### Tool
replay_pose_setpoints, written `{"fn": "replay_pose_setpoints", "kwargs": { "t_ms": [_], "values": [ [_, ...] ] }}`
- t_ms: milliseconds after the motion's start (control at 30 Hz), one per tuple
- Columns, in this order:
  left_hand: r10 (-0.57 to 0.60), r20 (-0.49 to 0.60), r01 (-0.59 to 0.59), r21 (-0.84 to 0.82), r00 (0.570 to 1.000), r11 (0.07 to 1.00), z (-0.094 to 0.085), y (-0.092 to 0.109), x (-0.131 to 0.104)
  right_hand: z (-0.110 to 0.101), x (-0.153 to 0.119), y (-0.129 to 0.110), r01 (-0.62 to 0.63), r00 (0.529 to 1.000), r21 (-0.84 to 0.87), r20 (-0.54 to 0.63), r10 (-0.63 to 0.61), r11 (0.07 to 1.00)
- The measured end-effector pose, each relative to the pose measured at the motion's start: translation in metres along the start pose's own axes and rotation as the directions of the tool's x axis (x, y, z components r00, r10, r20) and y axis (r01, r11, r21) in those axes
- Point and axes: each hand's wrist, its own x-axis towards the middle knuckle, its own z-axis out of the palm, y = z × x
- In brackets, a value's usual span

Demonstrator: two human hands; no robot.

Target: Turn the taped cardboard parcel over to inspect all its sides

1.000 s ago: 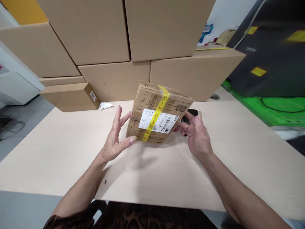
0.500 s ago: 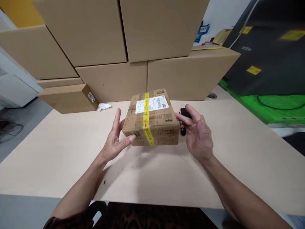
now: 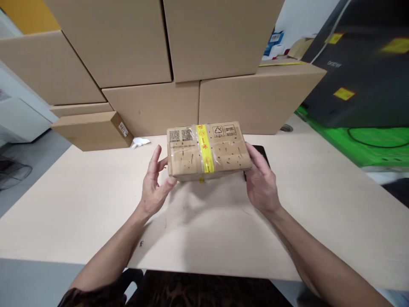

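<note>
A small brown cardboard box (image 3: 188,155) is held tilted above the pale tabletop. Yellow tape with red print runs down its middle, and QR codes and recycling marks show on the face toward me. At its left end my left hand (image 3: 155,183) grips it, thumb at the lower front corner and fingers at the side. My right hand (image 3: 262,183) presses against the right end, its fingertips partly hidden behind the box. A dark flat object (image 3: 262,154) lies on the table behind my right hand, mostly covered.
Large cardboard boxes (image 3: 150,111) are stacked along the back of the table (image 3: 79,213). A flat carton (image 3: 86,132) with a label and a crumpled white scrap (image 3: 139,142) sit at the back left. A black case (image 3: 351,85) stands on a green surface (image 3: 377,147) at right.
The box has turned over in my hands: the white shipping label has gone from view and another face shows. My right hand has moved in against its right end.
</note>
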Motion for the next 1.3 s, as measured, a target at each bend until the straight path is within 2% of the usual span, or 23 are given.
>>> {"fn": "replay_pose_setpoints", "kwargs": {
  "t_ms": [67, 167, 233, 300, 400, 467, 533, 600, 700, 800, 900, 1000, 1067, 1100, 1167, 1300],
  "values": [
    [0.001, -0.082, 0.001, 0.023, 0.997, 1.000, 0.002, 0.003, -0.001, 0.002, -0.002, -0.002, -0.038, 0.999, 0.013, 0.008, 0.038, 0.999],
    [0.100, -0.080, -0.096, 0.054, 0.992, 0.994, 0.000, 0.011, -0.002, 0.006, -0.002, -0.006, -0.055, 0.998, 0.047, -0.012, 0.056, 0.997],
    [0.165, -0.020, -0.164, 0.067, 0.986, 0.984, -0.004, 0.013, -0.001, 0.009, 0.000, -0.005, -0.100, 0.994, 0.079, -0.041, 0.104, 0.992],
    [0.157, 0.078, -0.164, 0.105, 0.985, 0.981, -0.006, 0.009, 0.001, 0.010, 0.003, 0.002, -0.192, 0.979, 0.117, -0.047, 0.199, 0.974],
    [0.049, 0.225, -0.087, 0.159, 0.973, 0.983, -0.006, -0.006, 0.005, 0.010, 0.005, 0.015, -0.327, 0.945, 0.117, 0.017, 0.327, 0.938],
    [-0.033, 0.299, -0.004, 0.123, 0.954, 0.992, -0.003, -0.016, 0.006, 0.010, 0.003, 0.019, -0.360, 0.931, 0.048, 0.089, 0.355, 0.932],
    [-0.091, 0.326, 0.064, 0.091, 0.941, 0.994, -0.001, -0.019, 0.007, 0.010, 0.002, 0.019, -0.345, 0.929, -0.003, 0.143, 0.342, 0.938],
    [-0.116, 0.301, 0.087, 0.106, 0.947, 0.990, 0.000, -0.017, 0.007, 0.010, 0.001, 0.015, -0.304, 0.942, -0.003, 0.147, 0.301, 0.953],
    [-0.112, 0.183, 0.087, 0.135, 0.977, 0.987, 0.000, -0.008, 0.008, 0.009, -0.001, 0.009, -0.208, 0.977, 0.010, 0.056, 0.207, 0.978],
    [-0.160, 0.064, 0.160, 0.006, 0.985, 0.987, 0.001, -0.001, 0.009, 0.005, -0.005, 0.003, -0.055, 0.998, 0.027, 0.011, 0.055, 0.998],
    [-0.331, 0.042, 0.332, -0.226, 0.943, 0.916, 0.009, 0.002, 0.008, 0.001, -0.010, -0.007, 0.116, 0.992, 0.047, 0.033, -0.118, 0.992],
    [-0.533, 0.194, 0.565, -0.365, 0.823, 0.740, 0.019, 0.003, 0.005, 0.001, -0.012, -0.015, 0.182, 0.982, 0.083, 0.034, -0.186, 0.980],
    [-0.588, 0.310, 0.663, -0.405, 0.747, 0.629, 0.025, 0.004, 0.003, 0.001, -0.011, -0.015, 0.169, 0.985, 0.118, 0.023, -0.173, 0.979],
    [-0.588, 0.350, 0.683, -0.418, 0.729, 0.598, 0.027, 0.004, 0.002, 0.001, -0.009, -0.013, 0.154, 0.987, 0.122, 0.019, -0.158, 0.980],
    [-0.562, 0.401, 0.690, -0.422, 0.723, 0.588, 0.030, 0.005, 0.000, 0.001, -0.006, -0.007, 0.114, 0.993, 0.095, 0.025, -0.117, 0.989],
    [-0.481, 0.459, 0.650, -0.350, 0.747, 0.675, 0.027, 0.007, -0.001, -0.001, -0.003, 0.006, 0.049, 0.998, 0.031, 0.044, -0.050, 0.998]
  ]
}}
